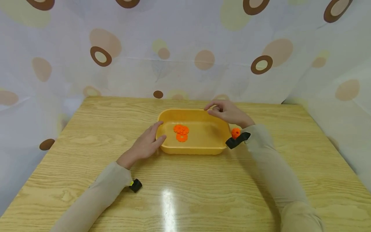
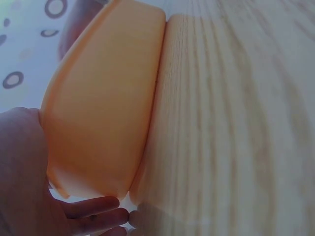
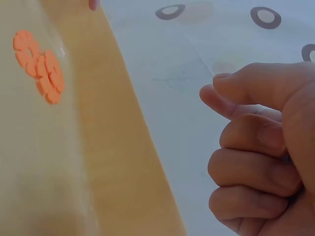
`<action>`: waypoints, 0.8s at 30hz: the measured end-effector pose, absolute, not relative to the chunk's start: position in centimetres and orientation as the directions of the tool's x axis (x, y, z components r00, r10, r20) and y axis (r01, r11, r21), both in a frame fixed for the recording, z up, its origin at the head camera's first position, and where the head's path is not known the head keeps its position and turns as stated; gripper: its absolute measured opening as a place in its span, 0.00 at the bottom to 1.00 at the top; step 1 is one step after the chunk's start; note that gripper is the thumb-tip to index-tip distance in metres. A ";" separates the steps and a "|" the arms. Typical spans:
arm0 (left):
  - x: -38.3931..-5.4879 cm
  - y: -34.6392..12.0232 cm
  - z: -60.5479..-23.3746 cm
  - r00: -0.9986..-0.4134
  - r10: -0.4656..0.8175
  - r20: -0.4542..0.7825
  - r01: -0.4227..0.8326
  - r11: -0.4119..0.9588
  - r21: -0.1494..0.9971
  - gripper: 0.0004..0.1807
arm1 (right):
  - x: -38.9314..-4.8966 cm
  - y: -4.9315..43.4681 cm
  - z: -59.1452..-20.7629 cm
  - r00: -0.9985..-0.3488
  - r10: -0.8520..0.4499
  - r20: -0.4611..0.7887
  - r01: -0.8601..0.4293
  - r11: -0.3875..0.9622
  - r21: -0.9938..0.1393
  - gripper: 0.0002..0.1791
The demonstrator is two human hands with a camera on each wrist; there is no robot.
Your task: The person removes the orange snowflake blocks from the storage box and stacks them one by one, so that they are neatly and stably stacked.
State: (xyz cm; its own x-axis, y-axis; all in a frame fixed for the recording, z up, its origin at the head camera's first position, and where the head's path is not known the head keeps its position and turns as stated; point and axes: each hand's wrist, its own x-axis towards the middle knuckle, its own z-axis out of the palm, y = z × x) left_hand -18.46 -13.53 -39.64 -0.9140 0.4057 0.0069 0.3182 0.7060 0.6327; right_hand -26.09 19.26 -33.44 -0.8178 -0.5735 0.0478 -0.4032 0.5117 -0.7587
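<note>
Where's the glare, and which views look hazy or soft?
Head: bright glare streak on the table at bottom centre, shadow alongside the right sleeve; left wrist: wood grain soft and washed out beside the tub; right wrist: hazy, pale backdrop, though the orange pieces stay readable.

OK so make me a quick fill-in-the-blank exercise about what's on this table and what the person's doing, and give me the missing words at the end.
1. The flower-shaped pieces lying in the tray are ____ in colour.
2. In the head view, the small ball is outside the tray, off its ____ end.
3. The grip touching the tray is the person's ____ one.
4. The table under the tray has a ____-grain surface.

Missing words: orange; right; left; wood.
</note>
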 end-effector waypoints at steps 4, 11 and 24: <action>-18.4 -13.5 -39.8 -0.913 0.409 0.007 0.320 0.704 0.634 0.34 | -26.6 18.6 -33.7 -0.799 -0.599 0.048 -0.425 0.507 -0.750 0.15; -18.5 -13.5 -39.7 -0.913 0.408 0.012 0.324 0.706 0.630 0.34 | -27.2 17.1 -33.6 -0.775 -0.631 0.041 -0.450 0.506 -0.736 0.15; -18.6 -13.6 -39.8 -0.910 0.414 0.018 0.330 0.697 0.637 0.34 | -28.2 14.4 -34.6 -0.732 -0.681 0.013 -0.478 0.500 -0.723 0.15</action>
State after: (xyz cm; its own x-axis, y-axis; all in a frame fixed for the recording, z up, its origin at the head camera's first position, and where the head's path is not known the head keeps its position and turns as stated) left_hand -18.63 -13.65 -39.79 -0.9099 0.4144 0.0179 0.3298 0.6967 0.6370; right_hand -28.25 14.36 -34.60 -0.7320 -0.6812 0.0130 -0.4778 0.4996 -0.7226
